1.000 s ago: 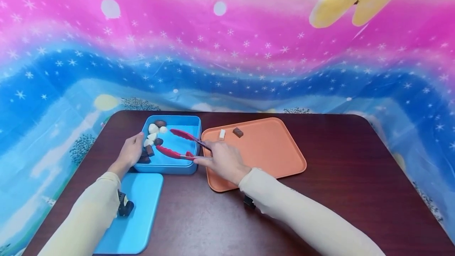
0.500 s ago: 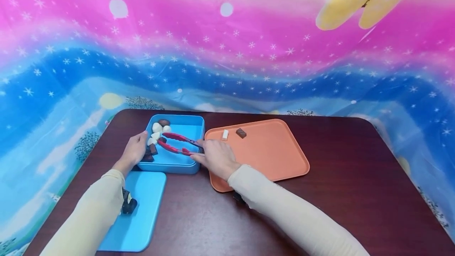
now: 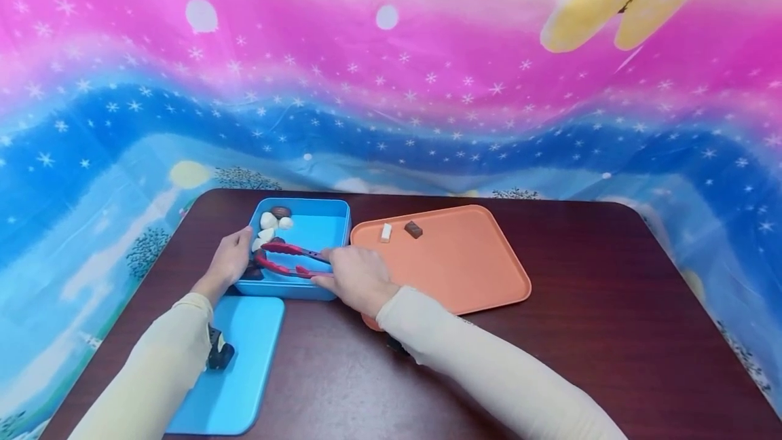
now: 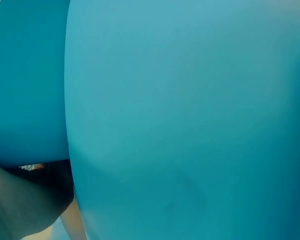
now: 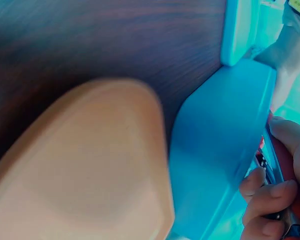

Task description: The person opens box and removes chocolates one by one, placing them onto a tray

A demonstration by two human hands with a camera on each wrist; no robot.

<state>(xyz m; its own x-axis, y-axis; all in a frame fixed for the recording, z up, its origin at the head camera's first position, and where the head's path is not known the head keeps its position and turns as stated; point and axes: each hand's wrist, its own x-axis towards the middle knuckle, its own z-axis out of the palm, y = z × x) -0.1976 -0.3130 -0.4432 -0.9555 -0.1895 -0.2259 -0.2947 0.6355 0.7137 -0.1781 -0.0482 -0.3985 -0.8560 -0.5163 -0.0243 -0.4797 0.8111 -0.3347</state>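
Note:
My right hand (image 3: 360, 280) grips a pair of tongs (image 3: 293, 273) with red tips. The tongs reach into a blue box (image 3: 314, 229), their tips spread apart at the dark chocolates near its left wall. White chocolates (image 3: 267, 221) and a brown oval chocolate (image 3: 281, 212) lie along that same side. My left hand (image 3: 229, 260) holds the box by its left wall, fingertips at the rim. In the right wrist view, fingers (image 5: 270, 197) curl round the tongs' handles; the tips are hidden there. The left wrist view is mostly filled by blue plastic.
An orange tray (image 3: 464, 263) stands right of the box, with a white piece (image 3: 386, 233) and a brown chocolate (image 3: 413, 229) on it. A flat blue lid (image 3: 244, 365) lies in front of the box, under the left forearm. Behind the dark wooden table (image 3: 580, 290) hangs a patterned cloth.
My right hand has moved left and slightly toward me, carrying the tongs' tips from mid-box to the dark chocolates on the left. The left hand stays at the box.

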